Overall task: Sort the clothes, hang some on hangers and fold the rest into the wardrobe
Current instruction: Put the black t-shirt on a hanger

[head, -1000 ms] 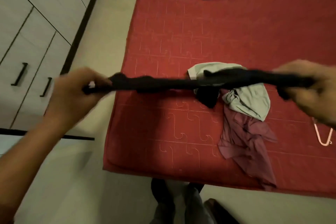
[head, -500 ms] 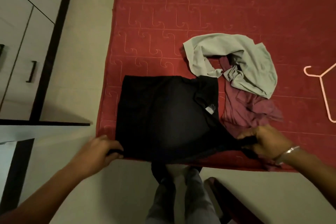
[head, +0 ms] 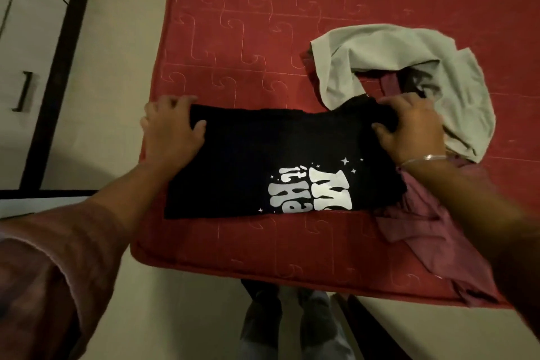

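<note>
My black shirt point(head: 263, 161) lies folded flat on the red bed point(head: 248, 23), close to the edge at 6 o'clock. White letters point(head: 309, 193) show on it, down near its 6 o'clock side.

My left hand point(head: 171, 131) holds the shirt's corner at 9 o'clock. My fingers curl over the far edge and my thumb sits on top of the cloth.

My right hand point(head: 412, 128) grips the bunched corner at 3 o'clock, fingers curled on the cloth. A thin bangle point(head: 426, 158) is on that wrist.

A grey top point(head: 409, 67) lies crumpled at 1 o'clock from the shirt, touching it by my right hand. A purple top point(head: 423, 231) lies at 4 o'clock, partly under my right arm and hanging over the bed's edge.

The wardrobe point(head: 32, 38) stands at 9 o'clock, across a strip of floor point(head: 117, 67). My legs point(head: 292, 324) show at 6 o'clock, below the bed
</note>
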